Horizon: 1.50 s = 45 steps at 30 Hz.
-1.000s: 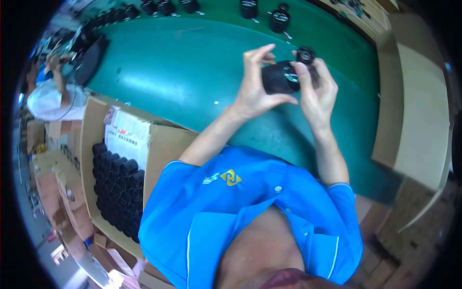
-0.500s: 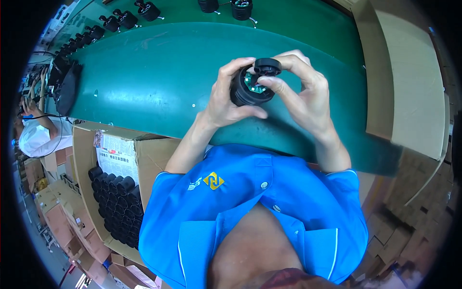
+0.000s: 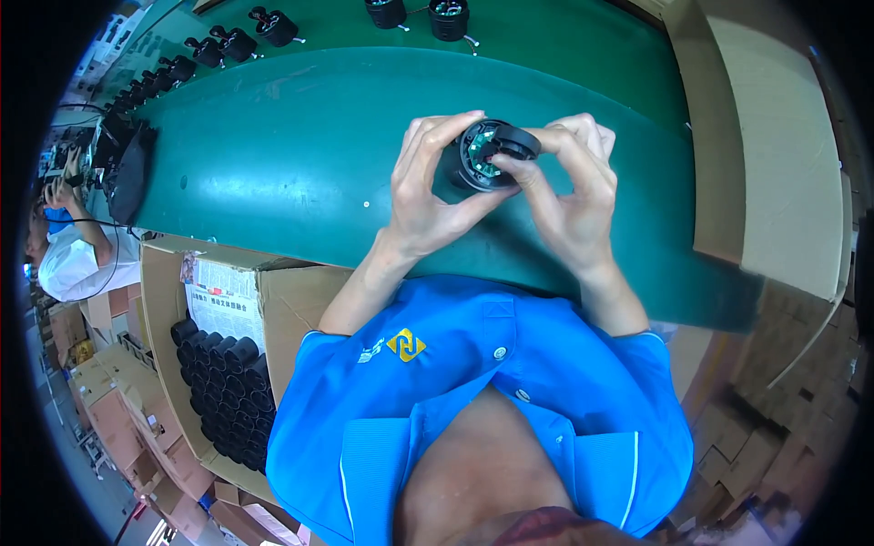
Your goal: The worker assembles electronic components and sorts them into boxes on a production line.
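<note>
Over the green table, my left hand (image 3: 426,187) is wrapped round a black cylindrical housing (image 3: 462,171) whose top faces me. A green circuit board (image 3: 478,156) shows inside its rim. My right hand (image 3: 569,177) pinches a round black cap (image 3: 517,141) between thumb and fingers. The cap is tilted at the right side of the housing's mouth, partly covering the board. Whether cap and housing touch, I cannot tell. The right fingertips are partly hidden behind the cap.
Along the far side of the green table (image 3: 273,136) stand several black housings (image 3: 449,20) with white connectors. A cardboard box (image 3: 164,364) at the left holds many black cylinders (image 3: 228,391). Tall cardboard (image 3: 774,146) borders the right. Another person (image 3: 77,259) works at far left.
The housing has tipped, so more of its circuit board faces me. The cap has moved slightly right and down and is now turned on edge. My left thumb has closed against the housing.
</note>
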Available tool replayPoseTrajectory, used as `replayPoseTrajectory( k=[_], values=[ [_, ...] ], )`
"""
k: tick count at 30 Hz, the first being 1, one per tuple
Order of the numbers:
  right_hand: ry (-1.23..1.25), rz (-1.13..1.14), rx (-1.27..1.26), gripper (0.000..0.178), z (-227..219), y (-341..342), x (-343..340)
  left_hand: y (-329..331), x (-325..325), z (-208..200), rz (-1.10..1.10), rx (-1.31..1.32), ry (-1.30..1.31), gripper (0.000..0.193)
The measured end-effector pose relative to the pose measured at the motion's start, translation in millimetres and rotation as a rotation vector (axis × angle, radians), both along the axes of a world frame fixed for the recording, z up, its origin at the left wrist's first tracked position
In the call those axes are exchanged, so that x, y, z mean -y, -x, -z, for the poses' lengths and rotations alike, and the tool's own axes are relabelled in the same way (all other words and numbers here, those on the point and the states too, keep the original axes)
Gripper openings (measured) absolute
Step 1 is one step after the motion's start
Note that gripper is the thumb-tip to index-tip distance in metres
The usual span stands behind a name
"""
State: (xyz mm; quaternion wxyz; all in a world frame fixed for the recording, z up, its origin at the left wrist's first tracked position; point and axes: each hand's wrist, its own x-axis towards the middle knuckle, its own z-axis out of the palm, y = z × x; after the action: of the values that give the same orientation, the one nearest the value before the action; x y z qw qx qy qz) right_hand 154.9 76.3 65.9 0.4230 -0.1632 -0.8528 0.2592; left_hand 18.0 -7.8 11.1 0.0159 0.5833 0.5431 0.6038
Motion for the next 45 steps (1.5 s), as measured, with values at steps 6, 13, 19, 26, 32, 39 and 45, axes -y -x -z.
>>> replayPoseTrajectory(
  k=[6, 13, 19, 26, 32, 39, 45],
  values=[
    [-0.082, 0.127, 0.097, 0.013, -2, 6, 3, -12, -3, 0, -0.143, 0.11, -0.01, 0.063],
    [0.018, -0.038, 0.01, 0.01, 10, 35, -14, 13, -3, 11, -0.142, 0.071, -0.087, 0.051],
    [1.478, -0.532, -0.353, 0.013, 57, 128, -30, 80, -1, -2, -0.288, 0.197, -0.028, 0.048],
    [1.221, -0.383, 0.11, 0.02, 119, 259, -63, 219, -50, 29, -0.48, 0.329, 0.007, 0.056],
    [0.373, 0.157, 0.362, 0.023, 133, 337, -67, 309, -95, 88, -0.671, 0.055, 0.203, 0.076],
    [-0.235, 0.329, 0.162, 0.021, 129, 318, -64, 310, -104, 90, -0.427, 0.198, 0.45, 0.077],
    [0.039, -0.517, -0.283, 0.017, -54, 198, -2, 297, -46, 89, -0.689, -0.143, 0.314, 0.075]
  ],
)
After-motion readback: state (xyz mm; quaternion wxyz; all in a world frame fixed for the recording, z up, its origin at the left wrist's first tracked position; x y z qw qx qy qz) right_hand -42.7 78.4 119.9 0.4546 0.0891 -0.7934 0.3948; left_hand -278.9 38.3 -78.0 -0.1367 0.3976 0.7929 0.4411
